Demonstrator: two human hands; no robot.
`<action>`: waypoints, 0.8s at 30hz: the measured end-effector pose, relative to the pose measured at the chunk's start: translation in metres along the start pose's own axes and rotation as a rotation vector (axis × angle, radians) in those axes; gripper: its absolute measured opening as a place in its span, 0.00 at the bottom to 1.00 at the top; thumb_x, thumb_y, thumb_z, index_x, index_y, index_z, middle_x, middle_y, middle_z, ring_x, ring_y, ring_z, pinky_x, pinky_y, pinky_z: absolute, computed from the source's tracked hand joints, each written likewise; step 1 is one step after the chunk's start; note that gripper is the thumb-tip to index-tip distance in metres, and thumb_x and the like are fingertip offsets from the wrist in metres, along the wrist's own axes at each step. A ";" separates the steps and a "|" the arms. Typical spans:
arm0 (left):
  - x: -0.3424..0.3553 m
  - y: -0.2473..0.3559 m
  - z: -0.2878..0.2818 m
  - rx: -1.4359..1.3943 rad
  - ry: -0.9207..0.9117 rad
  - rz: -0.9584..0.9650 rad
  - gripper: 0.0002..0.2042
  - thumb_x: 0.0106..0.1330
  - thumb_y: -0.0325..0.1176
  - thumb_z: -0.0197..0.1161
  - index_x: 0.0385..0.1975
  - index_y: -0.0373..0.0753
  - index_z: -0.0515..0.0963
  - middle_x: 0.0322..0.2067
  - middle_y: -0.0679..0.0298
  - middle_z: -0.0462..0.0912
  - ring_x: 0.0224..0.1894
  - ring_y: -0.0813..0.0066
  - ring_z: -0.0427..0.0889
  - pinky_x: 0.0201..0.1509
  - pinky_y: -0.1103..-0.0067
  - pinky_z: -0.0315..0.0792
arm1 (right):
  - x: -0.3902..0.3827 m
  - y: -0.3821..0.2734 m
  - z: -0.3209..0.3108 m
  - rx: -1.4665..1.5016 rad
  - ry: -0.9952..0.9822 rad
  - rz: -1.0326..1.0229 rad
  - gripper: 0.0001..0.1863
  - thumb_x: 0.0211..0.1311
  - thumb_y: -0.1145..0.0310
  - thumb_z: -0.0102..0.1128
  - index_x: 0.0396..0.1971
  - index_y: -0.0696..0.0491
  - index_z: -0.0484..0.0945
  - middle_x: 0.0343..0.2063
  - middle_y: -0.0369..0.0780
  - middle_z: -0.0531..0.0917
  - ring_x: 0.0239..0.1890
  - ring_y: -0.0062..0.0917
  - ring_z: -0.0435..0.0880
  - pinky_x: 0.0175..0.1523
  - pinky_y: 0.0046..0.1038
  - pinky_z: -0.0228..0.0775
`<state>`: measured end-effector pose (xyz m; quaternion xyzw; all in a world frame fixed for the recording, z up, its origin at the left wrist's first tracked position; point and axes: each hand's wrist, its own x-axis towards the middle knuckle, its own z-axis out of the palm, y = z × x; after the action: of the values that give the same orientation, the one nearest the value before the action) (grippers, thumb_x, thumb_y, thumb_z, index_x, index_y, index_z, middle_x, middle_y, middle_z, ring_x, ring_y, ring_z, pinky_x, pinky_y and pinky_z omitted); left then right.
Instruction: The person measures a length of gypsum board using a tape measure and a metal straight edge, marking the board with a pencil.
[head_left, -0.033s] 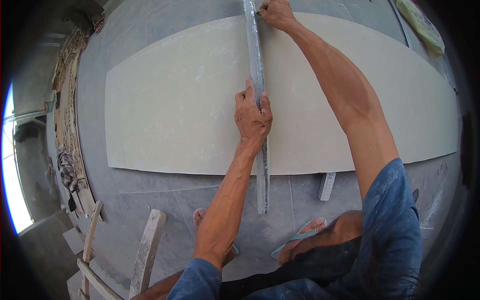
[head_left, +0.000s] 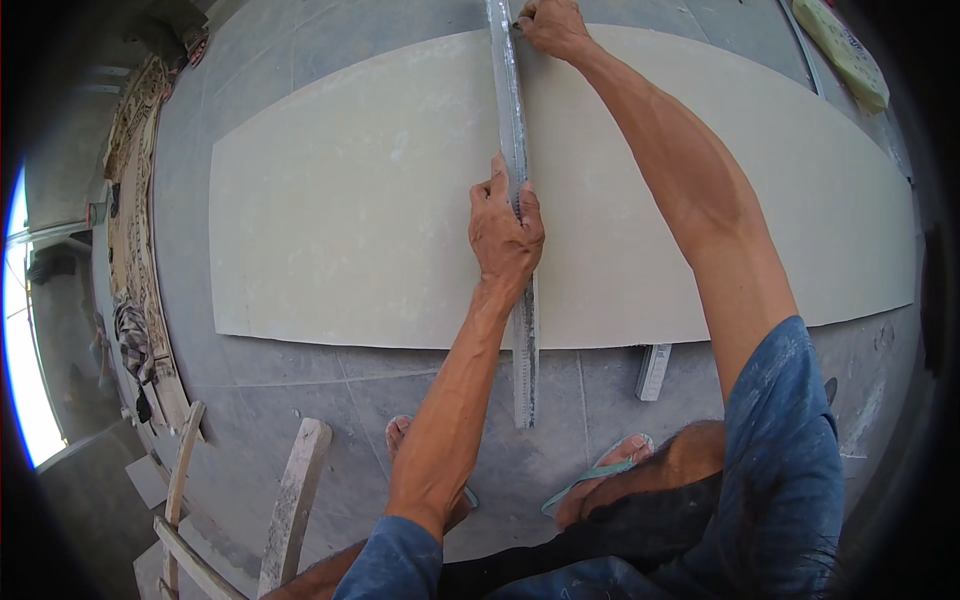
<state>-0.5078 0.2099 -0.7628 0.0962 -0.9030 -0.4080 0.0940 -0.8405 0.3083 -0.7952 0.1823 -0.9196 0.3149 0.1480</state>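
A large pale board (head_left: 350, 220) lies flat on the floor in front of me. Across it, from near to far, runs a long grey metal profile (head_left: 525, 380) used edge-on like a straightedge, its near end sticking out past the board. My left hand (head_left: 507, 232) is closed around the profile at about the board's middle, thumb on one side and fingers on the other. At the board's far edge my right hand (head_left: 555, 28) is closed in a pinch, close against the profile's right side. A small dark tip shows at its fingers; the rest is hidden.
Another metal profile (head_left: 654, 373) pokes out from under the board's near edge. Wooden pieces, including a plank (head_left: 297, 500), stand at lower left. A patterned rug (head_left: 135, 220) lies along the left side, and a pale green bag (head_left: 845, 50) at far right. My sandalled feet are on grey tiles.
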 end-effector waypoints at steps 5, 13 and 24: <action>-0.001 0.006 -0.002 -0.018 -0.016 -0.022 0.29 0.75 0.44 0.51 0.70 0.31 0.64 0.46 0.41 0.75 0.48 0.52 0.76 0.48 0.64 0.76 | 0.000 0.005 0.007 -0.026 0.078 -0.057 0.12 0.50 0.66 0.58 0.26 0.58 0.87 0.30 0.55 0.85 0.38 0.51 0.86 0.48 0.46 0.78; -0.001 0.008 0.004 -0.007 -0.020 -0.036 0.28 0.75 0.44 0.51 0.70 0.33 0.64 0.46 0.43 0.74 0.47 0.53 0.77 0.48 0.64 0.77 | 0.011 0.020 0.003 -0.196 -0.082 -0.188 0.10 0.50 0.70 0.56 0.22 0.58 0.85 0.31 0.54 0.86 0.37 0.51 0.86 0.46 0.47 0.79; -0.001 0.004 0.003 0.050 0.002 -0.047 0.28 0.75 0.44 0.50 0.70 0.34 0.65 0.47 0.45 0.74 0.45 0.52 0.79 0.48 0.64 0.78 | -0.007 0.004 -0.033 0.012 -0.072 -0.102 0.11 0.50 0.70 0.57 0.27 0.57 0.87 0.29 0.55 0.85 0.36 0.50 0.86 0.45 0.45 0.78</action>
<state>-0.5080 0.2146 -0.7618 0.1201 -0.9103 -0.3874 0.0831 -0.8309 0.3333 -0.7749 0.2409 -0.9119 0.3058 0.1298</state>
